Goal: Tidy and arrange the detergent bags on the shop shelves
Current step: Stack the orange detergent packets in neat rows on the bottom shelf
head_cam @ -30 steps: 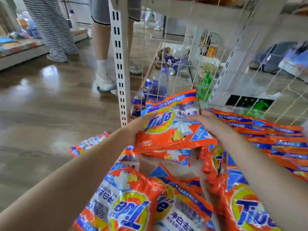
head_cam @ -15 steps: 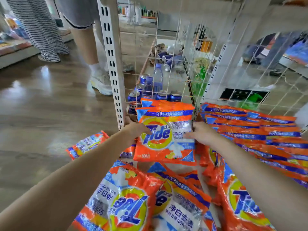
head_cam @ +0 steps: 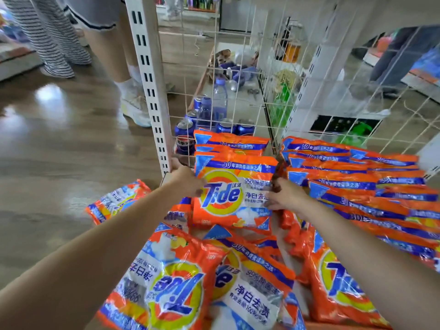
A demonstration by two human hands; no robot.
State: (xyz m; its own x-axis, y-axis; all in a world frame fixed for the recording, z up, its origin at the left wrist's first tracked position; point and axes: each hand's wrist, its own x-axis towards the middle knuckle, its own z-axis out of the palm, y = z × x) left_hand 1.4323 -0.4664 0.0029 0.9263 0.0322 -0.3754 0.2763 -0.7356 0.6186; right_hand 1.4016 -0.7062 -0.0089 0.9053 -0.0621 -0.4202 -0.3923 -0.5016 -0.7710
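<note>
Head view, the only one. Both hands on one Tide detergent bag (head_cam: 234, 194), label up and reading upright toward the wearer, lying on top of a short stack of like bags (head_cam: 229, 144) at the back left of the shelf, against the wire mesh back panel (head_cam: 238, 67) and just beside the white slotted upright (head_cam: 152, 91). Left hand (head_cam: 184, 179) at the bag's left edge, fingers curled onto it; right hand (head_cam: 284, 197) at the right edge, fingers curled over the rim. Whether thumbs are under the bag: cannot tell. Judgement: bag is being squared onto the stack, grip not yet released. Done so far: right of the stack, a row of bags (head_cam: 357, 177) overlapping in one direction, blue top bands aligned, looks arranged. Left to do: loose bags in the foreground lie at odd angles, e.g. an upside-down bag (head_cam: 164, 282), a tilted bag (head_cam: 250, 289) next to it, another bag (head_cam: 340, 282) at lower right; one bag (head_cam: 114, 203) sits off the shelf's left edge over the wooden floor (head_cam: 59, 151). Estimate: roughly half sorted. Behind the mesh: drink cans and water bottles (head_cam: 209, 117); two people's legs (head_cam: 78, 32) at upper left.
</note>
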